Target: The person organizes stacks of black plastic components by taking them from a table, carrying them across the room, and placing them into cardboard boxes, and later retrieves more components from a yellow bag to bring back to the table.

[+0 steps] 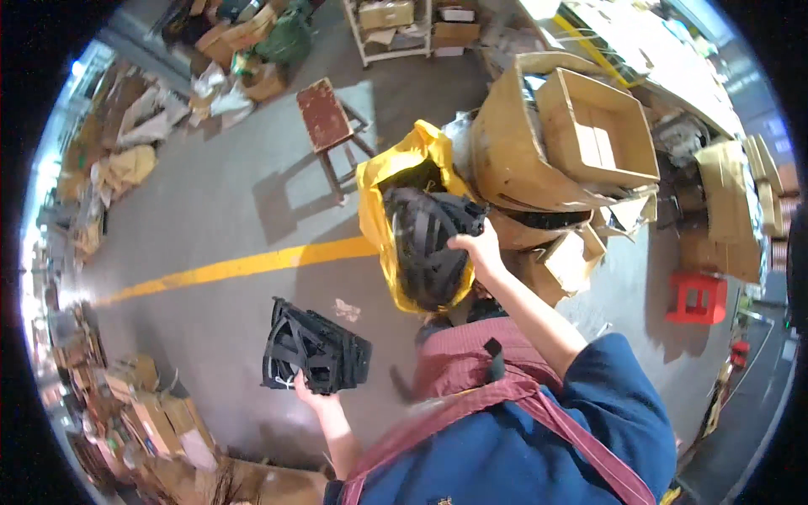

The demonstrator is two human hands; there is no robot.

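Note:
In my left hand (317, 399), held out over the floor, is a bundle of black strapped pieces (324, 349), with a thin white tie near my fingers. My right hand (478, 251) grips the edge of a second black strapped bundle (425, 248) at the mouth of a yellow plastic bag (370, 198). That bundle looks rounded and sits partly inside the bag; how far down it reaches is hidden. Loose dark stuff shows deeper in the bag. The exact kind of the black pieces cannot be made out.
A worn red-brown wooden stool (324, 114) stands beyond the bag. Large cardboard boxes (518, 147) crowd its right side. A red plastic stool (699, 298) is farther right. Cartons (156, 417) line the left, and a yellow line (244, 267) crosses the grey floor.

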